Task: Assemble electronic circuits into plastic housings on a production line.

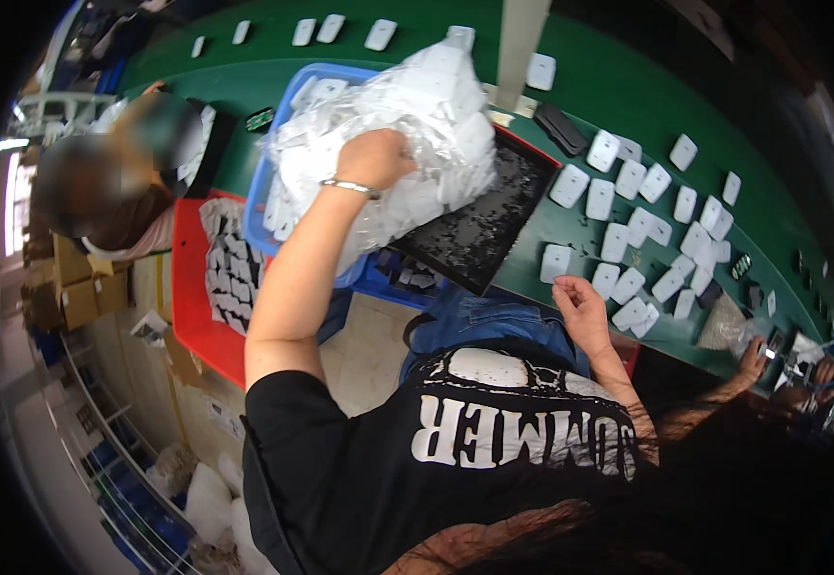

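My left hand (376, 158), with a bracelet at its wrist, reaches into a clear plastic bag (436, 91) full of white plastic pieces. Its fingers are curled in among the plastic, and what they hold is hidden. The bag lies in and over the rim of a blue bin (256, 206). Nearer my body, my right hand (582, 307) is closed, with the fingertips at the lower edge of a white rounded plastic case (556, 262). Many similar white cases (600, 199) lie scattered on the green table to the right.
A black tray (474, 230) with dark bits sits beside the bag. The red bin (192, 287) at left holds rows of white pieces. A black oblong case (561, 129) and a metal post (521, 48) stand beyond. Other people work at the left and the lower right.
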Demonstrator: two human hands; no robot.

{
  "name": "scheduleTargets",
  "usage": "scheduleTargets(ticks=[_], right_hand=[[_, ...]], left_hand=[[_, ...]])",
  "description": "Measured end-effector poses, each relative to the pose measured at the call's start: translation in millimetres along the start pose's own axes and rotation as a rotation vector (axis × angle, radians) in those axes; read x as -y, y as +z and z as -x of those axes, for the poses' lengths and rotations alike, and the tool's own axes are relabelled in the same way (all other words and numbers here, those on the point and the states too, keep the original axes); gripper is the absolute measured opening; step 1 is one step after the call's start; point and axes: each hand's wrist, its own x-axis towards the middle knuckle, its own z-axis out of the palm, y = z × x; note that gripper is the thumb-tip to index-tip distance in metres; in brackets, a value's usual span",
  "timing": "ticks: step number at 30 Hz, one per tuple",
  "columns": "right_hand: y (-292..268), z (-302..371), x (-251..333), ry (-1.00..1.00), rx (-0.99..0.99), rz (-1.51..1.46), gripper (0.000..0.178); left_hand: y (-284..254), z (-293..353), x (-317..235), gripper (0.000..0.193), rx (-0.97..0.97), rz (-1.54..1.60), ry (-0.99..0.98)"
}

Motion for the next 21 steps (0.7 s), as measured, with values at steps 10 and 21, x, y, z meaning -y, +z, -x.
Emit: scheduleTargets(ticks=[10, 21], right_hand=[[-44.5, -81.7, -0.4, -0.183, -0.282, 0.638, 0.017], [-32.2, -119.8, -25.4, -0.117, -0.143, 1.108, 0.011]], left_hand=[[-18.7, 32.4, 13.0, 0.022, -0.163, 0.177, 0.09], [-23.0, 71.0, -14.0, 0.016, -0.313, 0.844, -0.063]])
